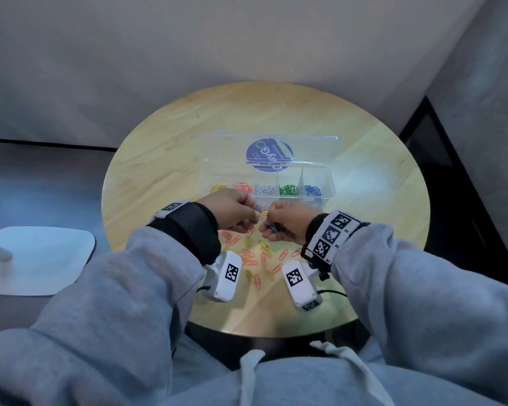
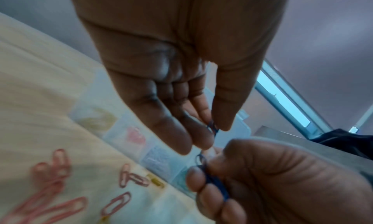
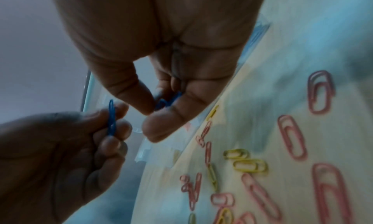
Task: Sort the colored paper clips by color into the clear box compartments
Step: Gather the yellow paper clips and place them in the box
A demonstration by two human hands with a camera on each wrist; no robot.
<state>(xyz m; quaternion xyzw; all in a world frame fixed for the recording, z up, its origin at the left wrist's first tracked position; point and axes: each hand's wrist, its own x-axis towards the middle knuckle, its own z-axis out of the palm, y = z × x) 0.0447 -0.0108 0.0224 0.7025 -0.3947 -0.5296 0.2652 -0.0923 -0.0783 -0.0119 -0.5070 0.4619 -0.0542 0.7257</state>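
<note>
My two hands meet just above the table, in front of the clear box (image 1: pixel 329 178). My left hand (image 1: pixel 254 213) pinches one blue clip (image 1: pixel 257 208) between thumb and fingers; the same blue clip (image 2: pixel 213 128) shows at its fingertips in the left wrist view. My right hand (image 1: pixel 269 228) grips a small bunch of blue clips (image 3: pixel 167 102) in curled fingers. The box holds yellow (image 1: pixel 217 188), pink (image 1: pixel 243 187), white (image 1: pixel 264 189), green (image 1: pixel 288 190) and blue (image 1: pixel 313 191) clips in separate compartments. Loose pink and yellow clips (image 1: pixel 255 259) lie under and behind my hands.
The box lid (image 1: pixel 305 145) stands open behind the box, with a round purple sticker. The round wooden table (image 1: pixel 173 136) ends close behind the clips near my body. A white flat stand base (image 1: pixel 38 259) lies on the floor at the left.
</note>
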